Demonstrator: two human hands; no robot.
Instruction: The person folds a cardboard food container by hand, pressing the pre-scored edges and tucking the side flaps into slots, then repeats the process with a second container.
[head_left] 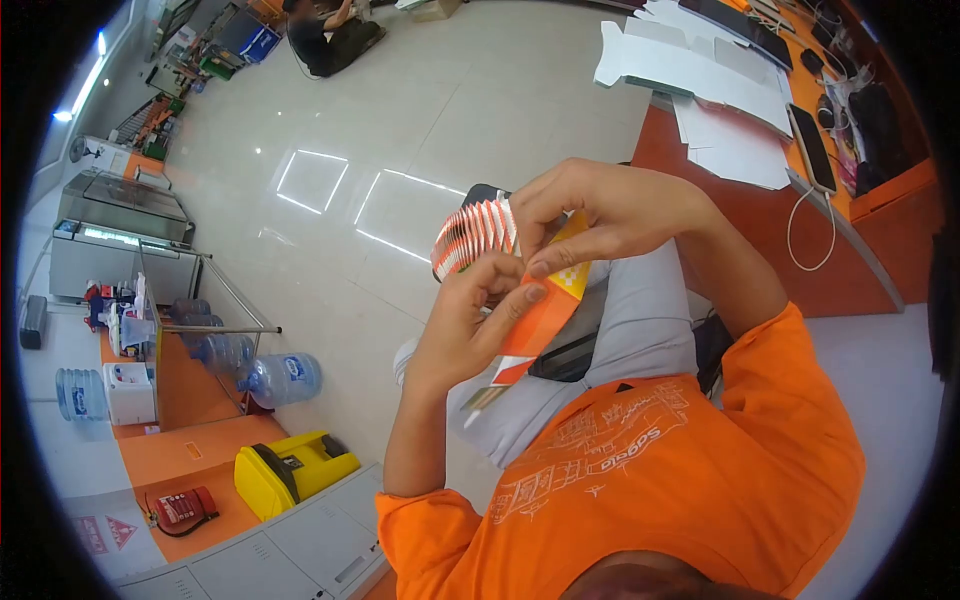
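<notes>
In the head view both my hands are closed on a printed strip of paper or thin card [544,318], orange with a yellow part. My left hand [470,325] pinches its edge between thumb and fingers. Just above it, my right hand [590,215] grips the yellow part with thumb and fingertips. A pleated red-and-white section [475,238] fans out in accordion folds beyond my fingers; it seems joined to the strip, but my fingers hide the join. The strip's lower end hangs over my lap.
At right, an orange desk [845,205] bears flat white cardboard pieces [700,60] and a phone [812,148]. Left are water bottles [285,380], a yellow bin [300,470] and a fire extinguisher [185,510]. Another person [330,40] sits on the floor far off.
</notes>
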